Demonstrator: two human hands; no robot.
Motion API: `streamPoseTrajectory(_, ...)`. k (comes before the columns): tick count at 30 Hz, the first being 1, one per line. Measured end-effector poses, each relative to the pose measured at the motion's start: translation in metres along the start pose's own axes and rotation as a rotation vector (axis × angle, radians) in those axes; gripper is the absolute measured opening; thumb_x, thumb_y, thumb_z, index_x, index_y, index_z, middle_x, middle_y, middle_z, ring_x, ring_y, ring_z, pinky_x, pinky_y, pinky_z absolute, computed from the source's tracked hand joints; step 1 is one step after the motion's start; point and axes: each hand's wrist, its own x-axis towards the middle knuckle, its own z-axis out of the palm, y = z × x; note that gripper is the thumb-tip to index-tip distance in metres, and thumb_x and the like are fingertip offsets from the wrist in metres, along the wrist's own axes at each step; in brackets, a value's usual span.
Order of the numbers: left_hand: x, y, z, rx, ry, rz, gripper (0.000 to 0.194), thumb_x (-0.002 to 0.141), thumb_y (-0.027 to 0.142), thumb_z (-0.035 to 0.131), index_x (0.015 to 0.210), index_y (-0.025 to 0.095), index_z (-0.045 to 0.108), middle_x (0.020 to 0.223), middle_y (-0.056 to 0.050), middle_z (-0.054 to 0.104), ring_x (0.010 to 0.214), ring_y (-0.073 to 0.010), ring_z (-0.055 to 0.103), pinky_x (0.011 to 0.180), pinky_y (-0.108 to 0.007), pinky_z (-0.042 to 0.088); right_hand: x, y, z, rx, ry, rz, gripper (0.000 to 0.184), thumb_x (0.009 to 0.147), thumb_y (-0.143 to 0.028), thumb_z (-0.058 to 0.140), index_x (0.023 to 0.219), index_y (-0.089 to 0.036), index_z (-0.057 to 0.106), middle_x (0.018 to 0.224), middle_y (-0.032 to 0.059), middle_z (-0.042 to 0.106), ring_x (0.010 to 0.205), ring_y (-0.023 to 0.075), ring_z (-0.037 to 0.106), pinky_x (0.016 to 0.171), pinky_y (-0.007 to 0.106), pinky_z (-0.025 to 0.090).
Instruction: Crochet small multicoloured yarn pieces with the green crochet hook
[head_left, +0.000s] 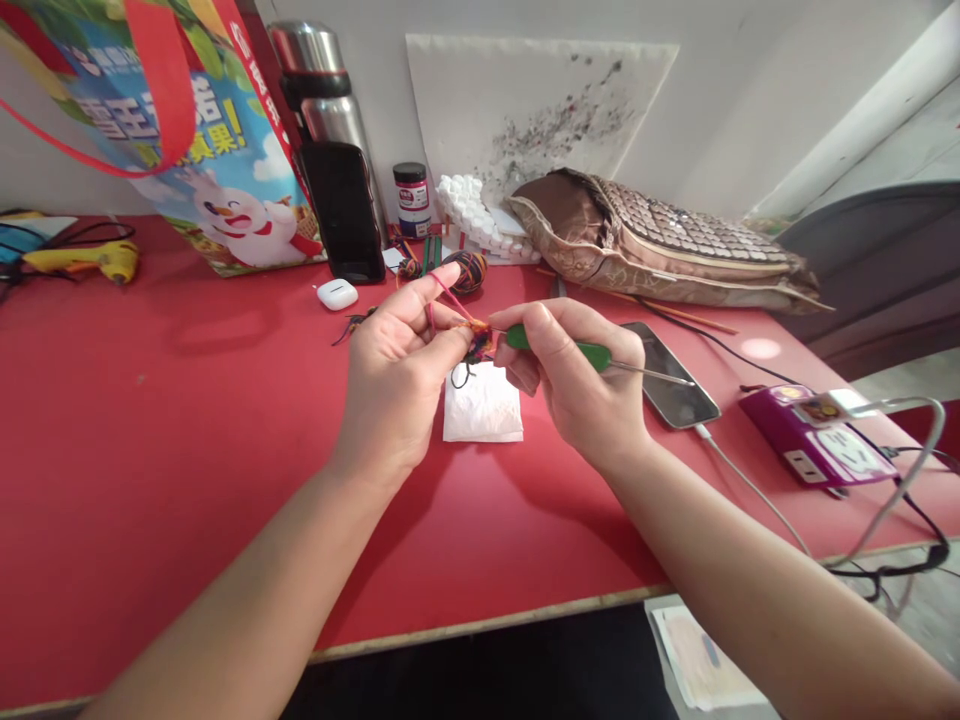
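Note:
Between the thumb and fingers of my left hand (409, 365) is a small multicoloured crochet piece (481, 340). A strand of pinkish-red yarn (448, 292) runs over the raised index finger down to it. My right hand (581, 375) grips a crochet hook (592, 354) by its green handle, the thin metal tip pointing left at the piece. Whether the tip is inside a stitch is too small to tell. A dark loop of yarn hangs under the piece, above a white paper packet (484, 405). Behind my hands lies a multicoloured yarn ball (468, 271).
On the red table (225, 450) stand a shopping bag (225, 150), a thermos (322, 110), an upright black phone (343, 212) and a jar (412, 200). A white earbud case (337, 294) lies left. Rightward are a brown cushion (660, 240), a charging phone (671, 380) and a purple power strip (817, 437).

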Motion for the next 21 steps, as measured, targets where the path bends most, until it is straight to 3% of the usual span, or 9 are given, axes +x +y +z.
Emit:
streamPoseTrajectory(6,0.001,-0.001,-0.003,-0.027,-0.015,0.0,0.042,0.083,0.011,0.081,0.123,0.019,0.077,0.085,0.002,0.07,0.084,-0.0142,0.072,0.084,-0.03,0.06,-0.001,-0.002,-0.004,-0.169,-0.028,-0.107,0.028,0.107,-0.042,0.071,0.103,-0.018,0.084,0.076,0.0014,0.074,0.061,0.0105,0.063,0.057,0.026,0.054)
streamPoseTrajectory(12,0.004,-0.001,-0.004,-0.088,0.026,-0.031,0.039,0.08,0.006,0.082,0.117,0.016,0.078,0.082,0.003,0.07,0.08,-0.0118,0.072,0.084,-0.027,0.06,-0.002,-0.002,-0.01,-0.268,-0.111,-0.192,0.021,0.109,-0.031,0.067,0.109,-0.019,0.083,0.082,0.0015,0.079,0.067,0.0111,0.071,0.065,0.025,0.061)
streamPoseTrajectory(17,0.007,0.005,-0.002,-0.212,0.081,-0.199,0.034,0.081,-0.001,0.081,0.11,0.015,0.078,0.079,0.002,0.073,0.071,-0.0097,0.07,0.072,-0.022,0.058,0.0,0.003,-0.012,-0.469,-0.183,-0.366,0.018,0.108,-0.026,0.068,0.121,-0.02,0.078,0.102,0.007,0.085,0.078,0.0152,0.078,0.076,0.03,0.065)
streamPoseTrajectory(21,0.01,0.01,-0.001,-0.284,0.147,-0.375,0.02,0.087,-0.005,0.073,0.099,0.011,0.078,0.077,-0.003,0.074,0.065,-0.0082,0.067,0.06,-0.018,0.053,0.0,0.009,-0.012,-0.588,-0.214,-0.544,0.019,0.107,-0.021,0.069,0.126,-0.02,0.073,0.103,0.0089,0.083,0.089,0.0182,0.079,0.08,0.031,0.066)
